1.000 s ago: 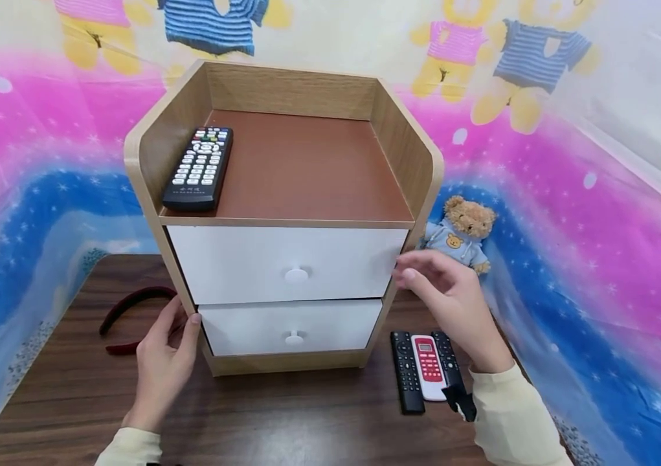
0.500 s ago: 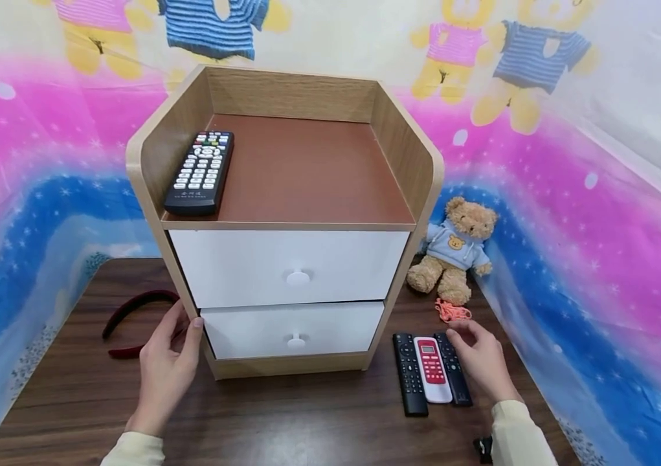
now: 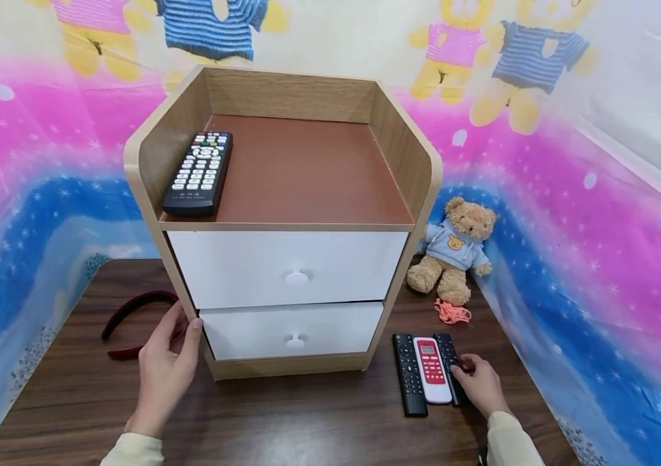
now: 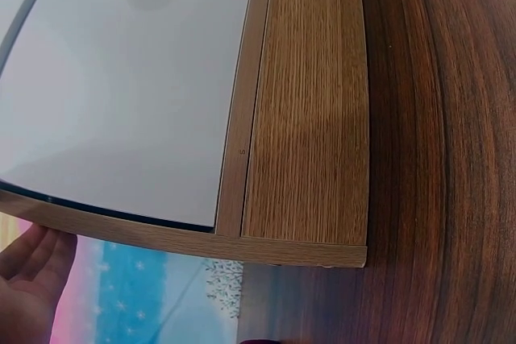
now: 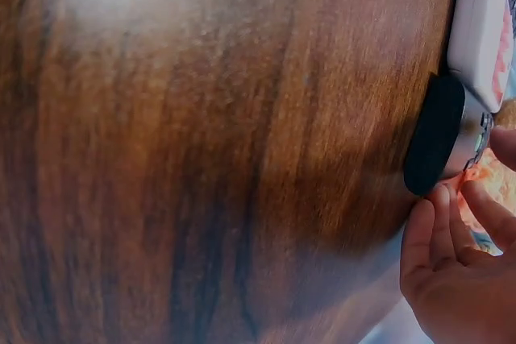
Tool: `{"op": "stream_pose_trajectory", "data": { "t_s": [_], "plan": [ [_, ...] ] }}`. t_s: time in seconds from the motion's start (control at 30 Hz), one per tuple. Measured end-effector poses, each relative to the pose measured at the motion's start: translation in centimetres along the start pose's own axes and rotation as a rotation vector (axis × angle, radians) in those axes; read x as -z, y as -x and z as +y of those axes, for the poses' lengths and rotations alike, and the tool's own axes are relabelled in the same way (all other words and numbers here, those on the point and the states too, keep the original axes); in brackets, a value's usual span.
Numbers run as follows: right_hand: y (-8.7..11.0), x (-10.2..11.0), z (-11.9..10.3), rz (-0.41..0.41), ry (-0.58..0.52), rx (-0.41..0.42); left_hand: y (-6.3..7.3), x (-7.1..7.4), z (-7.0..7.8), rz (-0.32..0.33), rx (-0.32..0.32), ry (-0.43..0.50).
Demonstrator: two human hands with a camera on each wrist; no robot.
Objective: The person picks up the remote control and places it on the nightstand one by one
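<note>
My left hand [image 3: 168,372] rests against the lower left side of a small wooden cabinet [image 3: 289,364], thumb at its front edge and fingers along the side. In the left wrist view, fingertips [image 4: 56,251] touch the side panel. At the right, my right hand [image 3: 481,383] holds a black remote control [image 3: 448,353] by its edge; the right wrist view has fingers against its side and the thumb over its button face. Beside that remote lie a white and red remote [image 3: 432,369] and another black remote [image 3: 408,375], side by side on the table.
A larger black remote [image 3: 199,173] lies on the cabinet's brown top. Two white drawers [image 3: 248,268] are closed. Behind the right-hand remotes are a teddy bear [image 3: 452,252] and a bundle of orange cord [image 3: 452,311]. A dark red headband [image 3: 132,310] lies at the left.
My right hand has come down from the cabinet's right side to the rightmost black remote and slid along it toward me. The left hand stays at the cabinet's side.
</note>
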State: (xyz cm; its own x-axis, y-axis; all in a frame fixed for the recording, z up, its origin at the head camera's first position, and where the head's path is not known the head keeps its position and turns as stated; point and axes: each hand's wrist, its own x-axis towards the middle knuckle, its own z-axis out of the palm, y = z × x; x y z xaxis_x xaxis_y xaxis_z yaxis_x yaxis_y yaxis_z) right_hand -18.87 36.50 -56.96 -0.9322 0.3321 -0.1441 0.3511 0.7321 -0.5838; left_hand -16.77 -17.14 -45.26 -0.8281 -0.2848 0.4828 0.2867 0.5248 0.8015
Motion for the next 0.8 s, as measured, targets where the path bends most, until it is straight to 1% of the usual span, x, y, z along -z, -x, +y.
{"op": "stream_pose_trajectory", "data": {
  "t_s": [0.23, 0.43, 0.57, 0.67, 0.8],
  "plan": [
    [-0.10, -0.28, -0.17, -0.026, -0.007, -0.010, -0.07, 0.02, -0.08, 0.002, -0.004, -0.004],
    [0.13, -0.54, -0.49, -0.011, -0.042, -0.058, -0.02, 0.01, -0.08, 0.002, -0.007, -0.004],
    [0.14, -0.60, -0.75, -0.006, -0.060, -0.086, 0.00, 0.04, -0.04, 0.002, -0.023, 0.011],
    [0.11, -0.51, -0.86, -0.003, -0.055, -0.080, -0.01, 0.05, -0.10, 0.003, -0.033, 0.016],
    [0.18, -0.33, -0.98, -0.002, -0.050, -0.062, 0.01, 0.03, -0.07, -0.001, -0.016, 0.001]
  ]
}}
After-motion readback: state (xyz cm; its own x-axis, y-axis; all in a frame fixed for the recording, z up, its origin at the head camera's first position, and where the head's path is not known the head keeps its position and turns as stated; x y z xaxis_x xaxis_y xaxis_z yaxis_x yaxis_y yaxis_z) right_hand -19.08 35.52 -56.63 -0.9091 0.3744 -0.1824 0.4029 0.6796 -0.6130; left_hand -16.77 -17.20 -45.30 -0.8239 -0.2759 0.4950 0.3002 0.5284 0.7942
